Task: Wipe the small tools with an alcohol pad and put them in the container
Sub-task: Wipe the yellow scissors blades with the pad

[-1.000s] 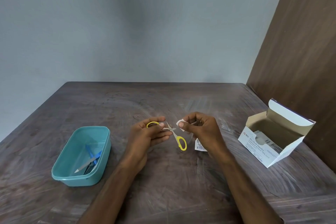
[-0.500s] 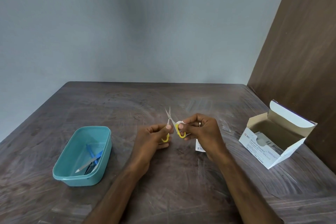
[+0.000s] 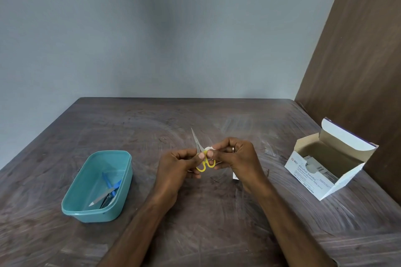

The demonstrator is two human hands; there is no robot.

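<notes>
Centre of frame: left hand (image 3: 178,165) pinches the yellow-handled scissors (image 3: 202,158) at the pivot, blades pointing up toward the wall, w/ right hand (image 3: 236,158) pressed close against it, pinching the white alcohol pad (image 3: 209,148) onto the handles. Risk, imo: pad is small and the tips are bare, so a slip while rubbing could nick a finger or drop the scissors on the table (image 3: 217,223). Lower left, teal container (image 3: 71,208) holds a blue-handled tool and a metal file-like piece; right edge, open swab box (image 3: 303,165) w/ packets inside.
</notes>
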